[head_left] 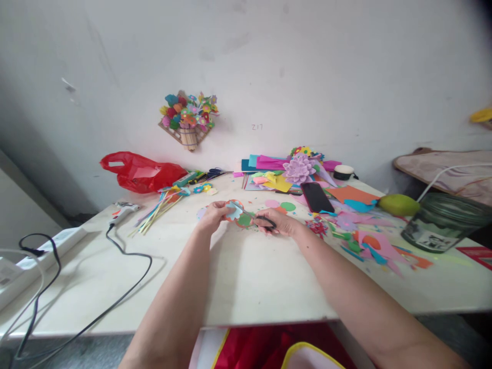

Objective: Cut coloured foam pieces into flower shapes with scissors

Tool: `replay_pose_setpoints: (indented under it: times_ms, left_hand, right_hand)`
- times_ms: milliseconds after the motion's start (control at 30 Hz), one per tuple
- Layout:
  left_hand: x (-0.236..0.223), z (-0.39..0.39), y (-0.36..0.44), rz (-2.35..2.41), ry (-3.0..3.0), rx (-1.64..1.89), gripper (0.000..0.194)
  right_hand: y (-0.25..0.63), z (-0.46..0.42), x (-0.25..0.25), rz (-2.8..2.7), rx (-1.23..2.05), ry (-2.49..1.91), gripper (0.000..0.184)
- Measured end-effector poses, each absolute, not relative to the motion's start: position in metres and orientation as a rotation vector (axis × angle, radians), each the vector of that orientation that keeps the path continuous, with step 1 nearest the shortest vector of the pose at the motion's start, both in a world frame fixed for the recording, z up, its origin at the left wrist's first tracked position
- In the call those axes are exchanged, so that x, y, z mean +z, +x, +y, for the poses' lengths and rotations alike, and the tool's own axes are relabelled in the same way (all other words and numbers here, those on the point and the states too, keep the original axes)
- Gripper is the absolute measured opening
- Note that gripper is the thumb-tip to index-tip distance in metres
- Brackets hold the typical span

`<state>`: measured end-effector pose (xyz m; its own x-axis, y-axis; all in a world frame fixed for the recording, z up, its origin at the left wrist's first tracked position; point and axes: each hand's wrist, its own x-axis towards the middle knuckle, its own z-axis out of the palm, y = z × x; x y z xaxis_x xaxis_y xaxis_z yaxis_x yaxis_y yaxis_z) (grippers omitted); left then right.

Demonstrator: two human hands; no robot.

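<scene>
Over the middle of the white table, my left hand [216, 214] pinches a light blue paper piece [234, 209] with a scalloped edge. My right hand [277, 221] is closed around the dark handles of a pair of scissors [265, 221], whose blades point left at the blue piece. Whether the blades touch the paper is too small to tell. Under and around the hands lie cut paper rounds, among them a green circle [245, 220] and orange ones. Just beyond my right hand are a pink circle [272, 204] and another green circle [287, 206].
Paper scraps [378, 246], a phone [317, 197] and a glass jar [438, 223] stand or lie to the right. At left are a glue gun [125, 211] with its cable, a power strip [49, 251], thin sticks [159, 212] and a red bag [144, 171]. Foam sheets [269, 162] lie by the wall.
</scene>
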<state>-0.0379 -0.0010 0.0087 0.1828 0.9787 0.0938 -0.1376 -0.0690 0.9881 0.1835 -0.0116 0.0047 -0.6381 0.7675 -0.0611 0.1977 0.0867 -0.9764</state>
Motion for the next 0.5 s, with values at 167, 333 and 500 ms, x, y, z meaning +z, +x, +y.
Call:
replay_pose_setpoints:
  times_ms: [167,333,500]
  left_hand:
    - [0.0075,0.0006,-0.0392,0.935,1.278,1.19,0.022]
    - [0.0087,-0.0004,-0.039,0.934,1.272,1.193,0.021]
    - [0.01,-0.0014,-0.0381,0.907,1.271,1.187,0.021]
  right_hand:
    - [0.1833,-0.0103,0.0033,-1.897,1.581,-0.962,0.027]
    - [0.1829,-0.0108,0.0042,-1.903,1.581,-0.96,0.027]
    - [0.1826,-0.0133,0.0049,-1.882,1.596,-0.945,0.027]
